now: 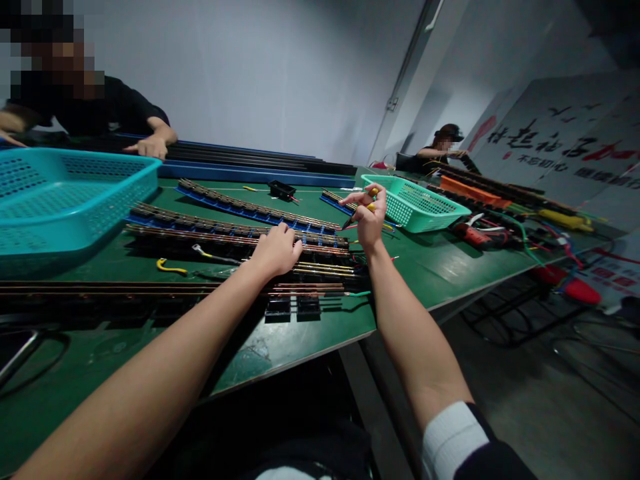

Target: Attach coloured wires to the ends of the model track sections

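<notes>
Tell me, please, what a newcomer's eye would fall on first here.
The large turquoise basket at the left edge probably comes first, bright against the green table. Next, near the centre, come the left hand over the long rods and the right hand gripping a yellow-handled tool. Black and red wall writing stands out at far right.

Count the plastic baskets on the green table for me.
2: a large blue basket at the left, cut off by the picture's edge, and a smaller green basket just beyond the right hand. Others could be out of view.
</notes>
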The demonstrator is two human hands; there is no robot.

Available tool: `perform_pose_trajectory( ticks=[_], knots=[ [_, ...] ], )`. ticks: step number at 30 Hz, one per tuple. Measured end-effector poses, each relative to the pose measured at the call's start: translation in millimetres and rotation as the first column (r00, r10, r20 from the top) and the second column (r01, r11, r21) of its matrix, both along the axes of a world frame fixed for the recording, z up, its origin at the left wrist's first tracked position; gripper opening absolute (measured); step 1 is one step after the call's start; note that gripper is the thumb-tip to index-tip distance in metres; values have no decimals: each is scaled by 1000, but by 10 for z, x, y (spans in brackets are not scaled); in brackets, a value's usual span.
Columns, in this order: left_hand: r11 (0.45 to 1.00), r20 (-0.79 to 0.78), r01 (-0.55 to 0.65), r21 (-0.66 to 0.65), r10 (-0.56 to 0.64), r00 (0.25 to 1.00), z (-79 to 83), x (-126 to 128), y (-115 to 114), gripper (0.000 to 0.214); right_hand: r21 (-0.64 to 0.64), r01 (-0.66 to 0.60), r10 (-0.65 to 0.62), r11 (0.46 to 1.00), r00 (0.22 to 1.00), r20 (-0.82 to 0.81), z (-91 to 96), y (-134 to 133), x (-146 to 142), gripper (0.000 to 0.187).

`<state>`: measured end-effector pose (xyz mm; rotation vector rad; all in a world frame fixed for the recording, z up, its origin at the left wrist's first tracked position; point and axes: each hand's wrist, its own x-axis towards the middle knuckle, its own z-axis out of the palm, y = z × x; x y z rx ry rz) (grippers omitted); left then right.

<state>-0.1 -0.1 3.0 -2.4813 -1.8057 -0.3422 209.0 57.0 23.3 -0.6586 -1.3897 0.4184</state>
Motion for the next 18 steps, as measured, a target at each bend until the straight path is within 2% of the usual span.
perform_pose_trajectory(
  ticks=[8, 14, 18],
  knots=[
    [1000, 11, 3, -1, -3, 1000, 0, -3, 2, 41, -84, -28, 31, 996, 999, 42, 5, 20, 25, 49],
    [1000, 2, -7, 1, 7, 1000, 6, 3, -8, 40, -172, -115, 124, 978, 991, 41, 21, 10, 30, 48],
    [1000, 3, -2, 4, 2, 1000, 2, 2, -4, 41, -193, -106, 120, 975, 991, 61, 17, 5, 30, 41]
  ],
)
